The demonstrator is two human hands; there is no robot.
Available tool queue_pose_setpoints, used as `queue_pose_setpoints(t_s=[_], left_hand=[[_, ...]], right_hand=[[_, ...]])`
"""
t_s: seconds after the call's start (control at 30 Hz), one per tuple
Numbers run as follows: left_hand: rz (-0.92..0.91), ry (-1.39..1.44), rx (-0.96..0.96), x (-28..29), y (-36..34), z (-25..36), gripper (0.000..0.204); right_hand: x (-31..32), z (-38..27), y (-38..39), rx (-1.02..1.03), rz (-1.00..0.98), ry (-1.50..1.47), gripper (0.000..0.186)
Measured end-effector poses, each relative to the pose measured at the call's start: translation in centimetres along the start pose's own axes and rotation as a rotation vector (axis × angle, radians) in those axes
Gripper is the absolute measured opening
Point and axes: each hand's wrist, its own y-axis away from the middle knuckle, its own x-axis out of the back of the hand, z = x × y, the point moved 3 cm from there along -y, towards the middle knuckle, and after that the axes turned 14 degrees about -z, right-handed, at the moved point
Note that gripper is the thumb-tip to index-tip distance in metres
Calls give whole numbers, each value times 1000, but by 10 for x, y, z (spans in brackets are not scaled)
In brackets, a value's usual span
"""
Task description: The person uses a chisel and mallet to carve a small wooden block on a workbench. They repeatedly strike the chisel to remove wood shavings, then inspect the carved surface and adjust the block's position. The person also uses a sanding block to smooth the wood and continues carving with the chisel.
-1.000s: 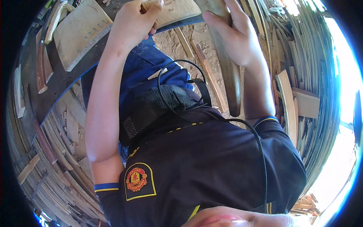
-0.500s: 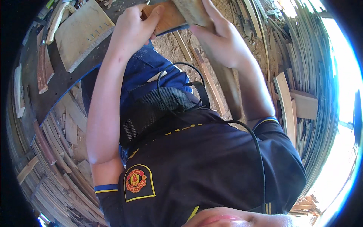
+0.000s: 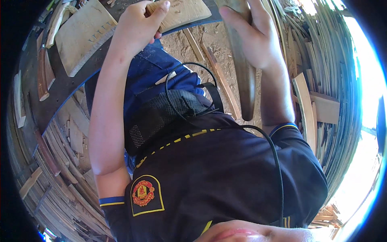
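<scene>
My left hand [image 3: 141,26] grips the near-left end of a tan wooden board [image 3: 187,12], its thumb lying along the end. The board sits at the dark bench's edge, and its far part is cut off by the top of the view. My right hand [image 3: 258,38] is closed round a long, greyish-brown wooden bar [image 3: 244,80]. The bar's rounded lower end points back toward my body, while its upper end runs out of view. A gap separates the bar from the board.
On the dark bench [image 3: 64,92] at left lie a thick wooden plank [image 3: 82,38] with marks and a tool with a brown wooden handle [image 3: 42,80]. Stacked wooden strips [image 3: 336,60] fill the right side. Narrow strips [image 3: 221,78] lie on the dusty ground. A black cable [image 3: 278,177] hangs across my shirt.
My right hand and the bar have moved right, off the board they overlapped before. My left hand has shifted slightly up, and the board's broad face now shows more.
</scene>
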Motion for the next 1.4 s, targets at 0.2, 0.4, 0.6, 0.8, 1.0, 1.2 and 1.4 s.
queue_pose_setpoints(t_s=[0.2,0.4,0.6,0.8,1.0,1.2,1.4], left_hand=[[-6,14,-21,1,0,0,57],[-25,3,-54,4,-1,-2,54],[-28,82,23,0,-3,-3,52],[-38,395,76,10,0,-9,46],[-48,809,-66,13,9,-22,45],[51,858,-28,12,27,-27,42],[-163,726,-248,0,15,-22,41]], right_hand=[[-4,5,3,-191,-328,307,85],[-13,-1,-1,-408,-234,210,84],[-7,14,6,-247,-123,452,81],[1,49,5,-321,104,401,85],[10,58,9,-381,73,270,82],[23,69,-32,-375,-114,332,88],[23,98,-109,-270,-349,598,84]])
